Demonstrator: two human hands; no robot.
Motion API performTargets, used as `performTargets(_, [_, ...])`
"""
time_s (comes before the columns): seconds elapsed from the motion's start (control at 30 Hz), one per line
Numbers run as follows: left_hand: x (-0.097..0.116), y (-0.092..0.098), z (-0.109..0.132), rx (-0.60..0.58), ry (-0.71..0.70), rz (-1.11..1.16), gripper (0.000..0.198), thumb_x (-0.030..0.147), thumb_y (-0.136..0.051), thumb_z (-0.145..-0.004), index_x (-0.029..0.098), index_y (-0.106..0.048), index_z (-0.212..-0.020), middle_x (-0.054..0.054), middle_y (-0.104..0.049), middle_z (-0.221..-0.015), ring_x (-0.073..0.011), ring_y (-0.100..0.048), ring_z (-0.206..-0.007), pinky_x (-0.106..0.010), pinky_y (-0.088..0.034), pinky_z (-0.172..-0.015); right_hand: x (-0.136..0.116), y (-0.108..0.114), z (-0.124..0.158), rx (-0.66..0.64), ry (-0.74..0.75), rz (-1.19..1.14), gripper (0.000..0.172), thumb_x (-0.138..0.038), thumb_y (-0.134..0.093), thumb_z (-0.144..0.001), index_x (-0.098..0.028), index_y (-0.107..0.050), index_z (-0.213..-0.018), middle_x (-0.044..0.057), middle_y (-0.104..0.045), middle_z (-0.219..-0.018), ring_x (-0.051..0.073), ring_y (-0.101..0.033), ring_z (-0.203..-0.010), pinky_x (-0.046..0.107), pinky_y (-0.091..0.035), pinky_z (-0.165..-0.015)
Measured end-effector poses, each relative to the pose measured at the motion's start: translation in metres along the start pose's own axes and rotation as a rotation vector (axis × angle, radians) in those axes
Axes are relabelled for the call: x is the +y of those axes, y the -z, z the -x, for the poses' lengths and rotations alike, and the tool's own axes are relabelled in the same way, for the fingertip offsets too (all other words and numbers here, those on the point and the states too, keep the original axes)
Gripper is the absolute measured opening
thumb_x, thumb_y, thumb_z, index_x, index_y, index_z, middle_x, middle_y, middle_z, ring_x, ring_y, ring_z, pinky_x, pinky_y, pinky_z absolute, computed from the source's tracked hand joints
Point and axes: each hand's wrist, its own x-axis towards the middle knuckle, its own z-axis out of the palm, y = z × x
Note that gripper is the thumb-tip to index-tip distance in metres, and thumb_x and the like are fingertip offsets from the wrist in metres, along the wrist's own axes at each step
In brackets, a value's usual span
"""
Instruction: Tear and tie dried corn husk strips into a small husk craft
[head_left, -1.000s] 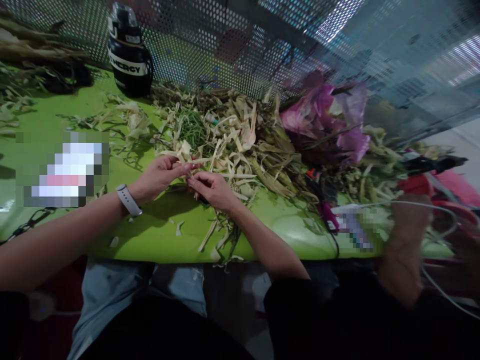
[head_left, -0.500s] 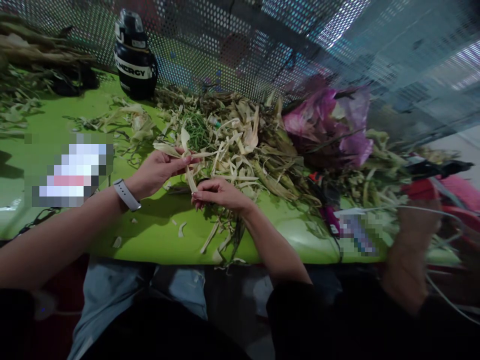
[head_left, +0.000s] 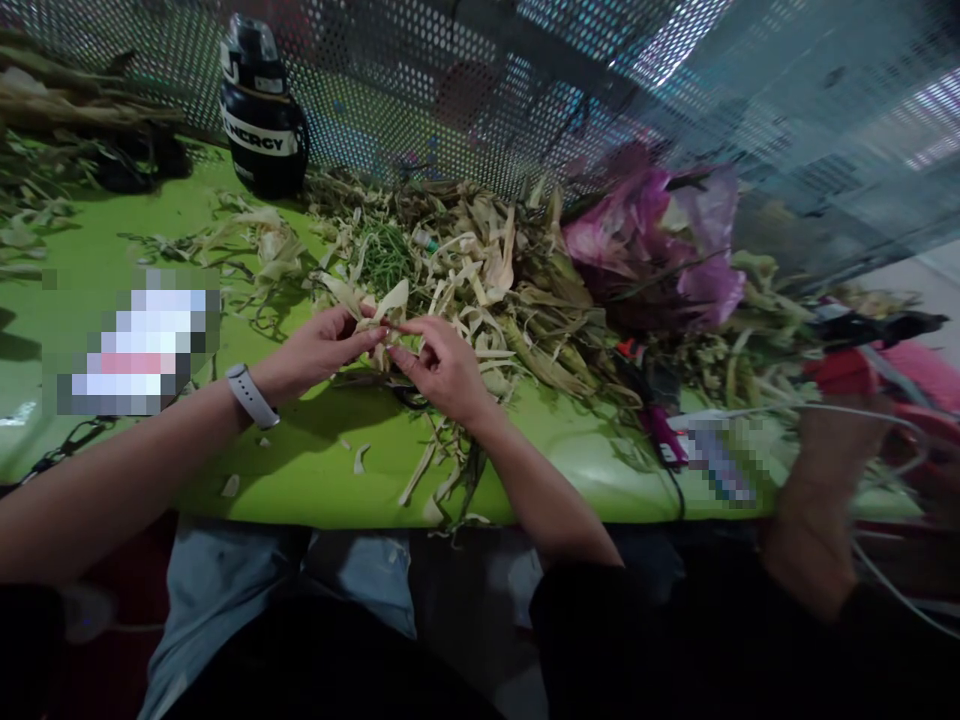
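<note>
My left hand [head_left: 341, 338], with a white band on its wrist, pinches a small bundle of pale corn husk strips [head_left: 391, 302]. The strips' broad ends stick up above the fingers. From the other side, my right hand [head_left: 448, 372] meets it, thumb and forefinger closed on the same husk close to the left fingertips. Its grip point is partly hidden by the fingers. A dark loop [head_left: 409, 400] shows under the right palm; I cannot tell what it belongs to. Just behind the hands lie loose cut husk strips [head_left: 466, 290] and a clump of thin green strands [head_left: 384, 252].
At the back left stands a black bottle [head_left: 264, 145]. A blurred-out phone-like screen [head_left: 135, 345] lies left on the green table [head_left: 300, 480]. Dried husks [head_left: 544, 340] and a pink plastic bag [head_left: 630, 235] fill the back right. Another person's forearm [head_left: 829, 500] rests at the right.
My right hand has moved up from the strip's lower end to the left fingertips. The strip that hung down toward me now points up.
</note>
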Motion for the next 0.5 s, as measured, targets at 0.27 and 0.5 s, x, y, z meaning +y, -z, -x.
performTargets(0.27, [0.001,0.009,-0.005,-0.013,-0.027,-0.109,0.026,0.038,-0.065,-0.082,0.015,-0.059,-0.092,0.003,-0.052,-0.069,-0.0096,-0.045,-0.063,-0.024,-0.036,-0.062,-0.001,0.004,-0.002,-0.388,-0.008,-0.222,0.023,-0.034,-0.053,-0.092,-0.016,-0.06,-0.079,-0.001,-0.056,-0.067,0.01,-0.049,-0.061,0.024,-0.038,-0.061])
performTargets(0.5, [0.003,0.01,-0.002,-0.122,0.037,-0.181,0.031,0.042,-0.067,-0.079,0.015,-0.066,-0.092,-0.002,-0.061,-0.073,-0.0119,-0.05,-0.064,-0.024,-0.038,-0.059,-0.005,0.01,-0.001,0.107,0.084,-0.021,0.021,-0.036,-0.057,-0.089,-0.019,-0.064,-0.078,0.004,-0.063,-0.08,0.016,-0.056,-0.074,0.032,-0.046,-0.071])
